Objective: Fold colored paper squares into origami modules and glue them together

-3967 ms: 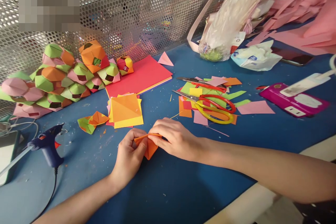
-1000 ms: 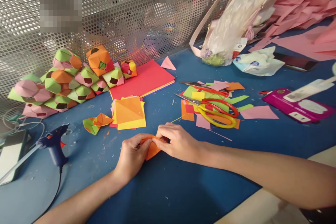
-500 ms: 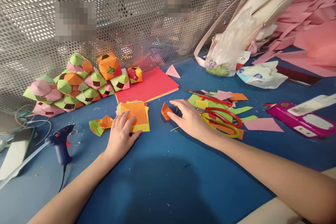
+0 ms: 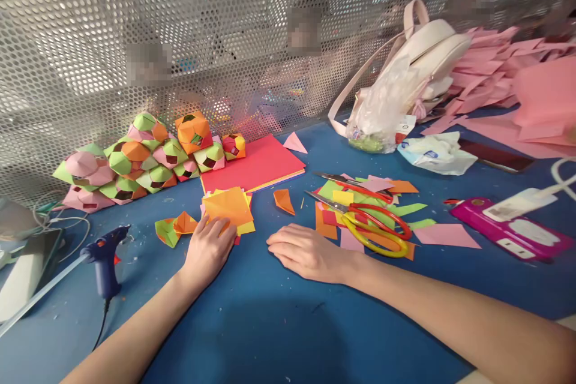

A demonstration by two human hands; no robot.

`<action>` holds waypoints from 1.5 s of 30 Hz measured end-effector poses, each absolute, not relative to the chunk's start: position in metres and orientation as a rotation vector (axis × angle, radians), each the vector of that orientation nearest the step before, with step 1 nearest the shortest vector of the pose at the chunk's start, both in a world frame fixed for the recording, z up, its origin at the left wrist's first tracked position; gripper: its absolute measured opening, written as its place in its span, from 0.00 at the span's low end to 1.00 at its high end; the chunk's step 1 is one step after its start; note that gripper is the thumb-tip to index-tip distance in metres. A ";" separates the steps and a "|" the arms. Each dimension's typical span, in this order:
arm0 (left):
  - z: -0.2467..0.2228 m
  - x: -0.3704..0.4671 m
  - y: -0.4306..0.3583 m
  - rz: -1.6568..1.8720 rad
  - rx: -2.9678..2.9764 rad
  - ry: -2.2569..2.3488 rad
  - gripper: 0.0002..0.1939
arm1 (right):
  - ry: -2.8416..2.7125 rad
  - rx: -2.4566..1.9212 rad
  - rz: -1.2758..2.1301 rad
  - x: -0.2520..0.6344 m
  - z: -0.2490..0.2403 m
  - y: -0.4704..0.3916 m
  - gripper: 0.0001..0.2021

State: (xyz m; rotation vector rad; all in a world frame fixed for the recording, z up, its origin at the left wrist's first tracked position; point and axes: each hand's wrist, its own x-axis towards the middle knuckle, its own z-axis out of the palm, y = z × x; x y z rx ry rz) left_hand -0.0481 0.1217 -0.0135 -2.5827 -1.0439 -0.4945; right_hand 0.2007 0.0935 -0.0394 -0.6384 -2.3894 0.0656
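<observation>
My left hand rests with its fingertips on the near edge of a stack of small squares, an orange sheet on top. Its fingers are bent and slightly apart, gripping nothing visible. My right hand lies on the blue table with its fingers close together and nothing seen in them. Just beyond it sits a folded orange piece, untouched. A green and orange folded piece is left of my left hand. Scissors with yellow handles and scissors with red handles lie on paper scraps right of my right hand.
Folded paper balls are piled at the back left, beside red sheets. A blue glue gun stands at the left. To the right are a purple power strip, a tissue pack and a pale backpack.
My right hand has let go of the folded orange piece and come back toward me, its fingers now together. My left hand has slid back to the stack's near edge. The view has shifted.
</observation>
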 end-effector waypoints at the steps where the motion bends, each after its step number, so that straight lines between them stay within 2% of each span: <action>1: -0.013 -0.048 0.122 -0.488 -2.587 -1.040 0.09 | -2.381 -0.645 0.084 0.201 -0.040 0.094 0.08; 7: -0.015 -0.047 0.122 -0.493 -2.556 -1.166 0.10 | -2.339 -0.619 0.101 0.204 -0.040 0.093 0.08; 16: -0.016 -0.048 0.121 -0.478 -2.534 -1.101 0.09 | -2.194 -0.617 0.062 0.204 -0.034 0.090 0.06; 21: -0.016 -0.052 0.120 -0.577 -2.513 -1.080 0.09 | -2.170 -0.648 0.021 0.202 -0.032 0.088 0.08; 28: -0.015 -0.055 0.120 -0.733 -2.521 -1.049 0.04 | -2.267 -0.704 0.069 0.202 -0.032 0.086 0.10; 32: -0.013 -0.052 0.118 -0.674 -2.427 -1.029 0.07 | -2.294 -0.707 0.014 0.201 -0.033 0.085 0.12; 36: -0.012 -0.049 0.116 -0.641 -2.392 -0.938 0.10 | -2.268 -0.668 -0.017 0.202 -0.038 0.086 0.06; 45: -0.011 -0.048 0.113 -0.679 -2.400 -0.871 0.12 | -2.224 -0.659 0.016 0.200 -0.041 0.092 0.06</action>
